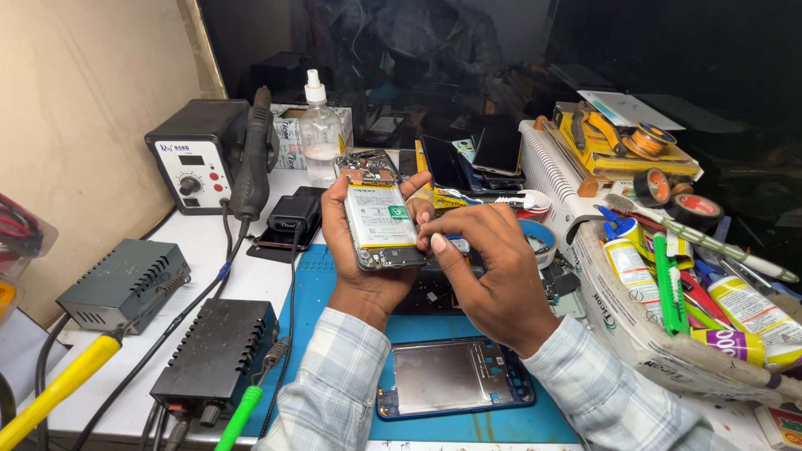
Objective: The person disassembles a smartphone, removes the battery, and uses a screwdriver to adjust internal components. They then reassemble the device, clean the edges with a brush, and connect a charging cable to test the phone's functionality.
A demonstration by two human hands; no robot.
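The left hand (361,250) grips an opened phone (380,219) upright above the blue mat (317,301), long axis pointing away, while the right hand (489,267) pinches at its lower right edge from the right.

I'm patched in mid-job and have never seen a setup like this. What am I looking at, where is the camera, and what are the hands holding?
This is one view from a camera on the person's head, looking down at a repair bench. The left hand grips an opened phone, battery side up; the right hand pinches at its lower right edge. On the blue mat lies a phone frame. To the left stand a hot-air station, two dark power boxes and soldering irons; a spray bottle stands behind. A box of tools and glue tubes sits at right.
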